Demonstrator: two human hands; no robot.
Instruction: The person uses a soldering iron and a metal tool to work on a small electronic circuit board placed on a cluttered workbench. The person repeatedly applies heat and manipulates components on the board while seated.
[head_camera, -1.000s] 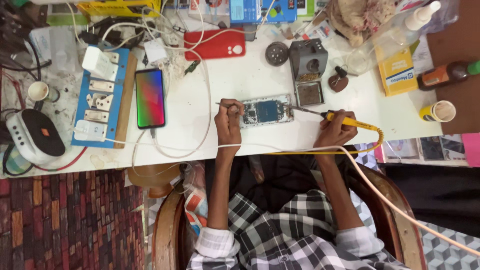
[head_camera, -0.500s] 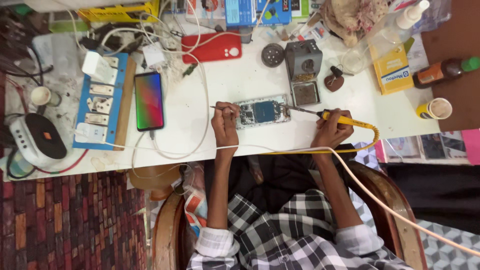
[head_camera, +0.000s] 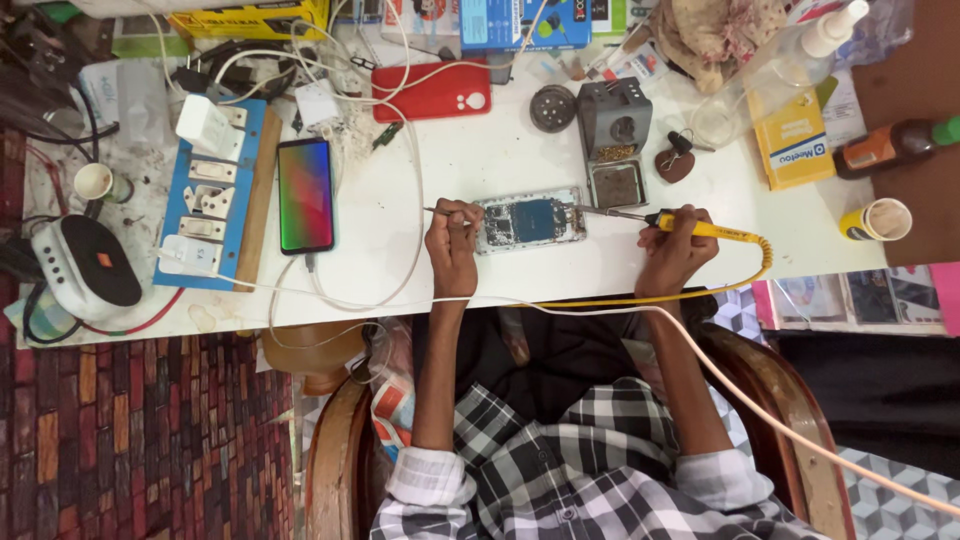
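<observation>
An opened phone (head_camera: 530, 221) with its blue circuit board exposed lies flat on the white table (head_camera: 480, 160). My left hand (head_camera: 452, 244) pinches a thin metal tool (head_camera: 432, 210) at the phone's left end. My right hand (head_camera: 672, 252) grips a yellow soldering iron (head_camera: 700, 228), whose metal tip reaches left to the phone's right edge. The iron's yellow and cream cable (head_camera: 640, 300) runs along the table's near edge and off to the lower right.
A grey soldering stand (head_camera: 615, 135) sits just behind the phone. A lit phone (head_camera: 305, 194), a blue switchboard (head_camera: 215, 195), a red phone case (head_camera: 435, 92), white cables, bottles, boxes and a small cup (head_camera: 880, 219) crowd the table. A wooden chair (head_camera: 770, 390) surrounds me.
Both hands stay at the opened phone. The view has shifted slightly, and the soldering iron's tip remains at the phone's right edge.
</observation>
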